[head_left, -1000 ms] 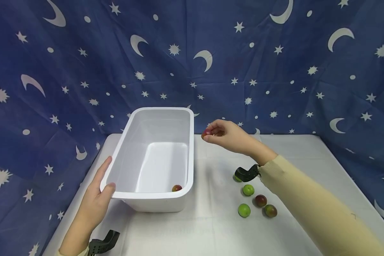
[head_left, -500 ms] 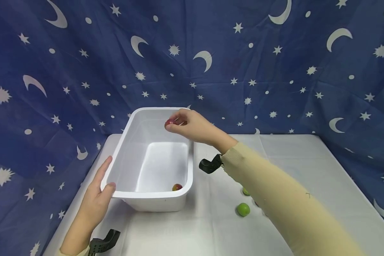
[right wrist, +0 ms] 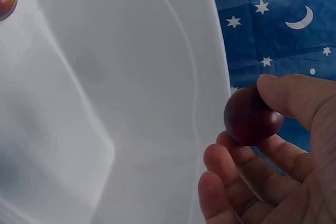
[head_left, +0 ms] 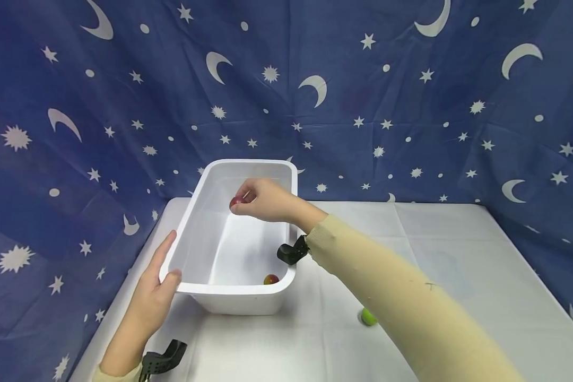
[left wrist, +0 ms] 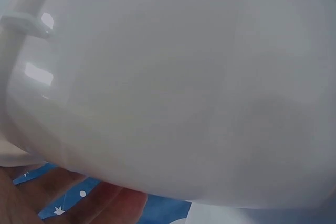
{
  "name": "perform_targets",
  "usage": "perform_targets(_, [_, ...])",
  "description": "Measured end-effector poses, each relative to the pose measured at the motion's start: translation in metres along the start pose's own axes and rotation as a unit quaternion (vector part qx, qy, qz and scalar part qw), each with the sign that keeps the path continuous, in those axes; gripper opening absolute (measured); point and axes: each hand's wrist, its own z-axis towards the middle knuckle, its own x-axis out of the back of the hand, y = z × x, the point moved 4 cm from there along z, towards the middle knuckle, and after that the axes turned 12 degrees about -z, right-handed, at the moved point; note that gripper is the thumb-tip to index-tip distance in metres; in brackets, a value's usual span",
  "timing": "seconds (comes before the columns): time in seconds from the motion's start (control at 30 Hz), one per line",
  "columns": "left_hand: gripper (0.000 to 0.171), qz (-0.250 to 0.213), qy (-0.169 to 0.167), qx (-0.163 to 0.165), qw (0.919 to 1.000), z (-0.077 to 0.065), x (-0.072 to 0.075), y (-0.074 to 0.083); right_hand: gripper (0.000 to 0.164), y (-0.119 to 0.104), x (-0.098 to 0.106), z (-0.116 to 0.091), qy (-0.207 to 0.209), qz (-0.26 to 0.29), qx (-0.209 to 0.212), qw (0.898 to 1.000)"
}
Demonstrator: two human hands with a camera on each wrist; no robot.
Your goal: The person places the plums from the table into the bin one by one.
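Note:
My right hand (head_left: 266, 200) is over the inside of a white plastic tub (head_left: 229, 289), pinching a dark red plum (right wrist: 253, 116) between thumb and fingertips. In the right wrist view the plum shows round and glossy, with the other fingers loosely bent below it. My left hand (head_left: 149, 298) grips the tub's near left corner, thumb on the rim and fingers along the outer side. The left wrist view is mostly filled by the tub's wall, with the left fingers (left wrist: 105, 203) under its edge. Inside the tub, at the near right, lies a red-and-yellow plum (head_left: 270, 279).
A green plum (head_left: 369, 317) lies on the white tablecloth (head_left: 344, 350), partly covered by my right sleeve (head_left: 387, 276). A blue curtain (head_left: 344, 95) with moons and stars hangs behind the table. Black wrist cameras (head_left: 292, 251) sit below both wrists.
My right hand has carried the dark red plum leftward from beside the tub to over its inside, then lower. My sleeve now hides several plums on the table. The left hand keeps its hold.

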Motion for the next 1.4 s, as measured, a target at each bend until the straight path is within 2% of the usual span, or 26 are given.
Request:
perform_targets(0.3, [0.072,0.005,-0.001,-0.008,1.0,0.002,-0.001,-0.001,0.025,0.004,-0.011,-0.003,-0.076,-0.035,-0.032,0.996])
perform_targets(0.4, [0.073,0.009,0.0,-0.007,0.9999,0.002,-0.001,0.0,0.025,0.004,-0.012,-0.003,-0.088,-0.047,-0.036,0.994])
perform_targets(0.9, [0.074,0.01,0.007,-0.005,0.9999,0.001,0.0,0.0,0.026,0.002,-0.016,0.0,-0.092,-0.056,-0.043,0.993])
perform_targets(1.13, [0.074,0.01,0.008,-0.004,0.9999,0.0,0.0,-0.002,0.038,0.004,-0.017,0.001,-0.096,-0.069,-0.051,0.992])
perform_targets(1.4, [0.074,0.007,0.011,0.001,0.9999,0.0,0.0,-0.001,0.038,0.002,-0.005,-0.008,-0.076,-0.049,-0.037,0.995])
